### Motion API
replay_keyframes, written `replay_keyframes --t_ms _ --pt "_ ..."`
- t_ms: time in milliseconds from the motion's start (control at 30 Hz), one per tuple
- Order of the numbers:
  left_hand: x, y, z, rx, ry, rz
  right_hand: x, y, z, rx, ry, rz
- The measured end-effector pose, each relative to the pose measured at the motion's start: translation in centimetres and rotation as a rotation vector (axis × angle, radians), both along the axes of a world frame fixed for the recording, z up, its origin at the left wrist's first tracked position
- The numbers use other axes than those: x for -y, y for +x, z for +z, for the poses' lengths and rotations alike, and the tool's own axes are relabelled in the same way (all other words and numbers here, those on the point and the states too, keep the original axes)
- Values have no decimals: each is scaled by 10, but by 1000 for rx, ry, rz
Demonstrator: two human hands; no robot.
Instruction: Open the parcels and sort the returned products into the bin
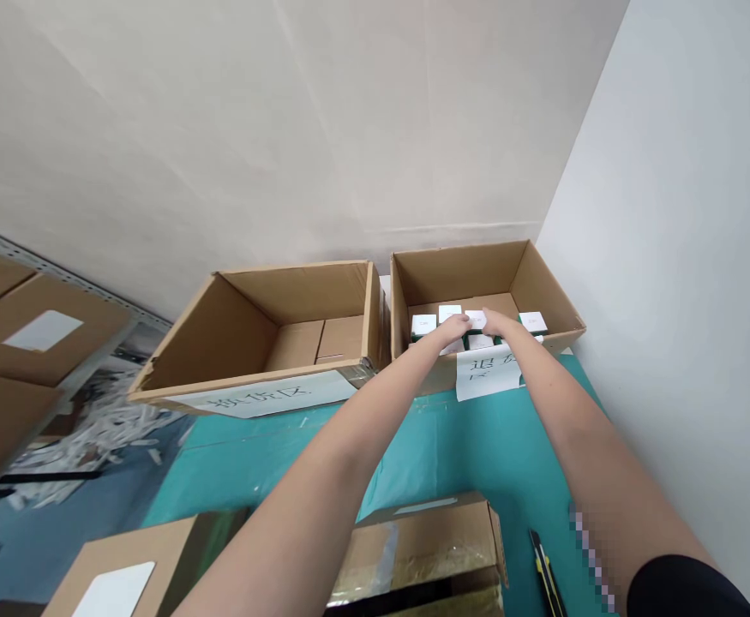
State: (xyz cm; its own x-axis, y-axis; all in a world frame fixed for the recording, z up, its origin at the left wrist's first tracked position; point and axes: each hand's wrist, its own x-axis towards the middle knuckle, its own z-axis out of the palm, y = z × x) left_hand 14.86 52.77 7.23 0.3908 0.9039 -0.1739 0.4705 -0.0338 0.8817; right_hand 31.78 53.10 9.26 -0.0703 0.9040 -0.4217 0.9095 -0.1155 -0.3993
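Observation:
Both arms reach forward into the right-hand open carton (452,272). My left hand (455,326) and my right hand (498,324) close from either side on one small white-topped box (476,319). Other small boxes with white tops and green sides stand around it, such as one white-topped box (423,325) at the left and another white-topped box (532,322) at the right. The carton's front wall hides their lower parts. A handwritten paper sign (489,377) hangs on that wall, partly behind my right forearm.
Left of it stands another open carton (310,287) with a paper sign (265,396). Nearer on the teal-covered table (471,467) lie a taped carton (423,548) and a yellow-black utility knife (546,574). A labelled carton (136,548) stands front left. Shelved cartons (59,330) fill the left side; walls bound the back and right.

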Motion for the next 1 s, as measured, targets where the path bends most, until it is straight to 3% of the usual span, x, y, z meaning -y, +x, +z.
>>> replay_keyframes --t_ms 200,400,533,633,733,833,933,1000 --pt "11 4 13 -175 111 -18 5 -3 3 -29 75 -47" --pt "30 -7 47 -199 229 30 15 2 23 -125 300 -89" --pt "60 -29 74 -57 274 65 27 5 43 -221 380 -85" --pt "99 -54 92 57 266 78 47 7 59 -319 441 -104" --pt "153 -86 109 74 260 119 84 7 78 -470 529 -142" --pt "216 -122 121 108 281 232 144 4 93 -523 642 -177" --pt "282 -159 119 168 218 394 224 -2 93 -621 683 -204" --pt "324 -182 107 167 141 502 283 -5 84 -715 636 -259"
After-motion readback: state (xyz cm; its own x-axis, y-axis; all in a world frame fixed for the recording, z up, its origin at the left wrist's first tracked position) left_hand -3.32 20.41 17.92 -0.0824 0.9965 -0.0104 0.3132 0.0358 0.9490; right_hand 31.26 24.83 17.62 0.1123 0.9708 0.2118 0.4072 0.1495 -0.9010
